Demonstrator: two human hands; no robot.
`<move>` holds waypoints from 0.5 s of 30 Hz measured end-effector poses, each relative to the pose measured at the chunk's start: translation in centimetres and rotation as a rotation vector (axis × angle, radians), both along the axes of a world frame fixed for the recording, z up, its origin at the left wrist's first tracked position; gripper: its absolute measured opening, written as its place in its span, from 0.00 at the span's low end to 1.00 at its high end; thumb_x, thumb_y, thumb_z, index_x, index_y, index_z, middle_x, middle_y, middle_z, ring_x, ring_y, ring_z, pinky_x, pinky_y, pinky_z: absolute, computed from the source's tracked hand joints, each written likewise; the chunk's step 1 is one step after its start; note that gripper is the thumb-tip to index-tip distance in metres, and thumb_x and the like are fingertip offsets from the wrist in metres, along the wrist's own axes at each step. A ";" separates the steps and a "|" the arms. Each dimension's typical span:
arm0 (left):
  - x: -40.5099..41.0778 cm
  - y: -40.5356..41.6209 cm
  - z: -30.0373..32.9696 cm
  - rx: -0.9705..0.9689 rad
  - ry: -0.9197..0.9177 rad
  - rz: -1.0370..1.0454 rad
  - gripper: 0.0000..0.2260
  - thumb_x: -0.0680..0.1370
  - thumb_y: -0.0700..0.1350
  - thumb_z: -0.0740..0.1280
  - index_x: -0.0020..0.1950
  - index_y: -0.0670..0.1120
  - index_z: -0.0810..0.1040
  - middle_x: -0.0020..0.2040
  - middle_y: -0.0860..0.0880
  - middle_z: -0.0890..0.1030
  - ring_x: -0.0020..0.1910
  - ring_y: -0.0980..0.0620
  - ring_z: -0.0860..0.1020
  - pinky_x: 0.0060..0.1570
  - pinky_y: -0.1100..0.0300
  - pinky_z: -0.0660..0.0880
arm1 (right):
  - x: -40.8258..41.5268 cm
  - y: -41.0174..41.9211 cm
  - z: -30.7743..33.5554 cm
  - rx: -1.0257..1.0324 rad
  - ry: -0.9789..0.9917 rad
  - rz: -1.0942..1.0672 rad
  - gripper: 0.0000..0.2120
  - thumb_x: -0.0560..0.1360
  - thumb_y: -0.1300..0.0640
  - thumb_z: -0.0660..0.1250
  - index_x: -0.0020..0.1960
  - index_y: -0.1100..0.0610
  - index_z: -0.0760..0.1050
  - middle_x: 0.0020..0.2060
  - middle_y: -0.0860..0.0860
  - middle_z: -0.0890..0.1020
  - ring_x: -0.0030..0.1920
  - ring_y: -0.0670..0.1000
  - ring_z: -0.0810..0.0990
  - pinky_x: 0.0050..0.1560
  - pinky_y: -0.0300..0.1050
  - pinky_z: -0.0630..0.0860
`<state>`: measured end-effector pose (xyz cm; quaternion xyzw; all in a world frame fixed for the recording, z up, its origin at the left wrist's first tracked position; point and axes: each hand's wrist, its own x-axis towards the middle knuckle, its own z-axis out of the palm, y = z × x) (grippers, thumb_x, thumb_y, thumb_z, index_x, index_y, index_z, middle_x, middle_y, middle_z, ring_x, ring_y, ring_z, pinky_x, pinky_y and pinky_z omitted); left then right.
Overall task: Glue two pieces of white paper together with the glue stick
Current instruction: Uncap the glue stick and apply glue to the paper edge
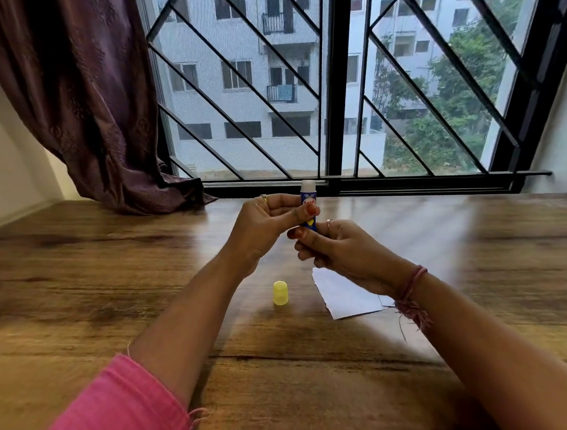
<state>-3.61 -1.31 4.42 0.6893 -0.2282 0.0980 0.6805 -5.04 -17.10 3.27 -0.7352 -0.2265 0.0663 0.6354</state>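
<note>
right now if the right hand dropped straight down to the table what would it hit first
Most likely the white paper, which lies on the table under the right hand; depth is uncertain. The yellow cap stands off to the left.

Glossy wood-grain table filling the lower frame, translucent yellow plastic cap at centre, matt white paper right of it, glossy printed glue stick, sheened purple cloth curtain upper left, black metal window grille.
</note>
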 end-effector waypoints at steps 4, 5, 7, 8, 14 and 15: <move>0.2 0.5 0.0 -0.015 0.001 0.019 0.20 0.62 0.53 0.75 0.49 0.44 0.83 0.46 0.46 0.86 0.49 0.49 0.84 0.52 0.59 0.79 | 0.1 0.3 -0.3 -0.003 -0.033 -0.150 0.16 0.69 0.49 0.73 0.51 0.58 0.79 0.39 0.47 0.81 0.39 0.42 0.79 0.36 0.36 0.72; 0.1 0.5 0.0 -0.016 0.000 0.022 0.20 0.62 0.53 0.74 0.49 0.43 0.83 0.46 0.47 0.86 0.48 0.50 0.84 0.50 0.61 0.79 | 0.2 0.2 -0.3 -0.004 -0.035 -0.188 0.18 0.67 0.49 0.75 0.50 0.59 0.79 0.38 0.48 0.81 0.38 0.43 0.79 0.36 0.37 0.71; 0.1 0.5 -0.1 -0.004 -0.004 0.025 0.21 0.62 0.53 0.74 0.50 0.42 0.83 0.46 0.48 0.86 0.48 0.51 0.84 0.47 0.64 0.78 | 0.3 0.2 -0.4 -0.005 -0.053 -0.236 0.18 0.63 0.48 0.77 0.45 0.58 0.78 0.35 0.49 0.81 0.36 0.44 0.78 0.34 0.38 0.72; 0.1 0.4 -0.1 0.005 -0.004 0.025 0.21 0.63 0.53 0.74 0.51 0.42 0.82 0.46 0.47 0.86 0.48 0.51 0.84 0.47 0.64 0.78 | 0.3 0.2 -0.5 -0.005 -0.069 -0.250 0.18 0.63 0.48 0.78 0.43 0.58 0.77 0.33 0.49 0.80 0.35 0.45 0.78 0.33 0.37 0.72; 0.1 0.4 -0.2 0.012 -0.002 0.007 0.17 0.65 0.50 0.73 0.50 0.42 0.82 0.46 0.46 0.86 0.47 0.50 0.84 0.47 0.65 0.78 | 0.4 0.4 -0.6 -0.063 -0.153 -0.286 0.16 0.66 0.50 0.76 0.42 0.61 0.79 0.28 0.49 0.80 0.27 0.40 0.76 0.26 0.32 0.70; 0.2 0.4 -0.3 0.012 -0.001 0.003 0.17 0.65 0.50 0.74 0.50 0.43 0.82 0.46 0.46 0.86 0.47 0.50 0.84 0.46 0.65 0.78 | 0.4 0.4 -0.5 -0.080 -0.162 -0.286 0.15 0.67 0.50 0.76 0.42 0.61 0.79 0.28 0.49 0.80 0.26 0.39 0.76 0.26 0.32 0.70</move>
